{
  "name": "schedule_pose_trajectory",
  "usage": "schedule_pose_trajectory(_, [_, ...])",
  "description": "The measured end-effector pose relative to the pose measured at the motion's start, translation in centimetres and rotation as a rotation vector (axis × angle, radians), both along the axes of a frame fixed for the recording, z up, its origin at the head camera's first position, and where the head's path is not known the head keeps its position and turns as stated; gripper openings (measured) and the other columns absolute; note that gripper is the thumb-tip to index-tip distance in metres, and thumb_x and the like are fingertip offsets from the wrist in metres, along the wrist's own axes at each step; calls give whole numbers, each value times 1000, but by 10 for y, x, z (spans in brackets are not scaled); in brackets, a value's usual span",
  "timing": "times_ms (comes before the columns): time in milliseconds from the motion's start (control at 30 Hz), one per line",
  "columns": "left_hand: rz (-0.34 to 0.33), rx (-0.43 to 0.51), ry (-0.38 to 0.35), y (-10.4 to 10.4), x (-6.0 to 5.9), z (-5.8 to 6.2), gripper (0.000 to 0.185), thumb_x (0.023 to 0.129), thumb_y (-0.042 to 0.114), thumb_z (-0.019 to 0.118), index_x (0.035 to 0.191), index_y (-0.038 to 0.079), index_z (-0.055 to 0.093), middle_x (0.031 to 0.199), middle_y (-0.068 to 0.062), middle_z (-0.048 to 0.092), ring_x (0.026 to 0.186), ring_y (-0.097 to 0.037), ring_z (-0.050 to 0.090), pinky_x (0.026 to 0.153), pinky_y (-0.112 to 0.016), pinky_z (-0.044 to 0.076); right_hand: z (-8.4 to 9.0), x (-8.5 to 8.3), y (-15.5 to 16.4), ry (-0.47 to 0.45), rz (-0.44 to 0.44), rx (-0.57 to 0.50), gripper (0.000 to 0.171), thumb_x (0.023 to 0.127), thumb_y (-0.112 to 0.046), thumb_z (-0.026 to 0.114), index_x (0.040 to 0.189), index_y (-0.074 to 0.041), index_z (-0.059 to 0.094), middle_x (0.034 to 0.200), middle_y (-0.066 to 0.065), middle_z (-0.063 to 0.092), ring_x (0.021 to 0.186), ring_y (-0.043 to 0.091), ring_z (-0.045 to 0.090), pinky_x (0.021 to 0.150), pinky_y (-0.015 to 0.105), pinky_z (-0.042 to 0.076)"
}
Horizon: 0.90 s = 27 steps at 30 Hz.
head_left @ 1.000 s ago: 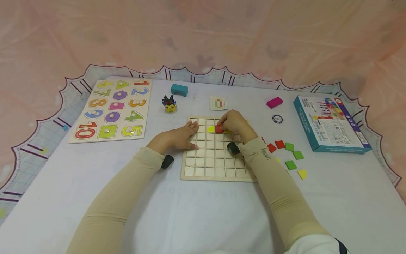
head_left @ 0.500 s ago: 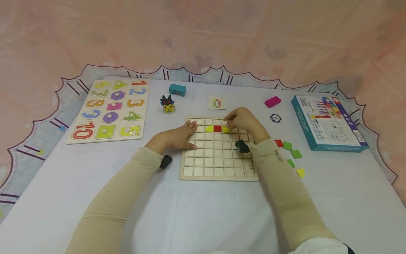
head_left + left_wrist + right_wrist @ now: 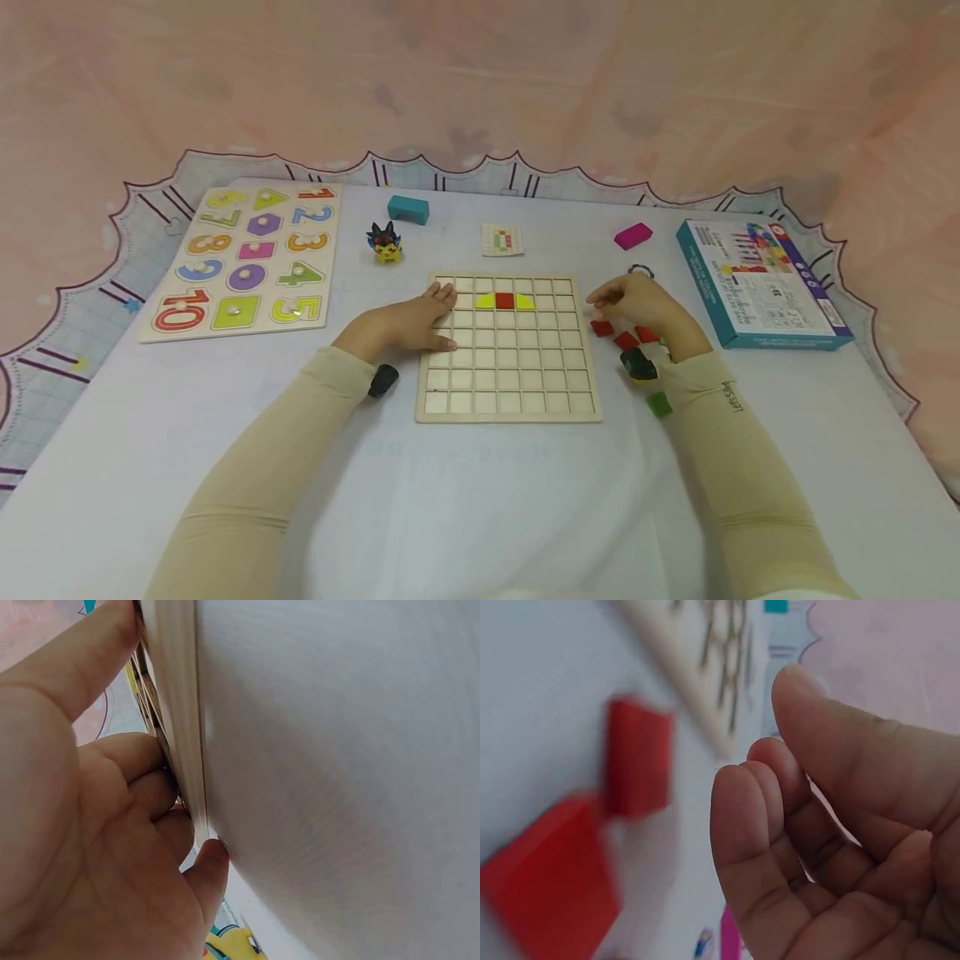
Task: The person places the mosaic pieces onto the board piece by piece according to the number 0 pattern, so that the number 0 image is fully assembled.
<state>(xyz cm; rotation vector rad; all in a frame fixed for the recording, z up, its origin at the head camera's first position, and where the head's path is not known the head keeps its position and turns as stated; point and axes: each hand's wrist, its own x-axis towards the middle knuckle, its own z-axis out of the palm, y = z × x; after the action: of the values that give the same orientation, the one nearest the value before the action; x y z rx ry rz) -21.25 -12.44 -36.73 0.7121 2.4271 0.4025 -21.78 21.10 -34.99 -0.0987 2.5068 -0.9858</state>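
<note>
You are holding nothing in either hand at the grid board [image 3: 507, 359].
Your left hand [image 3: 407, 323] is resting on its 10 o'clock side, fingers [image 3: 441, 294] spread; your right hand [image 3: 645, 302] is hovering toward 2 o'clock, fingers loosely bent, near loose red tiles [image 3: 626, 340] lying on the desk [image 3: 480, 517] at 3 o'clock. Toward 12 o'clock, an inset red tile [image 3: 505, 301] is sitting between two yellow tiles [image 3: 526, 302].

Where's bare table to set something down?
Free: white cloth between the sleeves, on the near side of the grid board; also between the pattern card and magenta block. Crowded: right of the board, with loose red tiles and the right hand.
</note>
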Motion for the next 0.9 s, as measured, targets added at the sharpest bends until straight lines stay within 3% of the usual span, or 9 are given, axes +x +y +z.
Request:
schedule_pose_trajectory(100, [6, 3, -4, -1, 0, 1, 87, 90, 37, 57, 146, 0, 2, 154, -14, -8, 141, -30, -14, 115, -44, 2, -5, 3, 7, -25, -4, 5, 31, 86, -3, 55, 117, -2, 61, 116, 18, 58, 98, 27, 50, 76, 29, 46])
schedule_pose_trajectory(200, [11, 7, -9, -1, 0, 0, 87, 90, 37, 57, 146, 0, 2, 154, -13, -8, 141, -29, -14, 115, -44, 2, -11, 4, 11, -25, -9, 25, 32, 85, -5, 60, 117, -2, 61, 117, 17, 58, 97, 26, 50, 76, 27, 44])
schedule_pose_trajectory(600, [5, 11, 0, 0, 0, -2, 87, 89, 37, 58, 146, 0, 3, 154, -14, -8, 141, -30, -13, 115, -44, 2, -22, 6, 13, 4, 39, 86, 36, 81, -4, 63, 117, -2, 61, 119, 21, 53, 102, 30, 45, 89, 42, 42])
schedule_pose_trajectory(900, [2, 7, 6, 0, -1, -2, 88, 89, 37, 58, 146, 0, 2, 154, -14, -8, 141, -31, -13, 115, -44, 2, -23, 8, 11, 47, 27, 52, 34, 78, -1, 64, 113, 2, 62, 116, 21, 55, 101, 30, 46, 86, 39, 42])
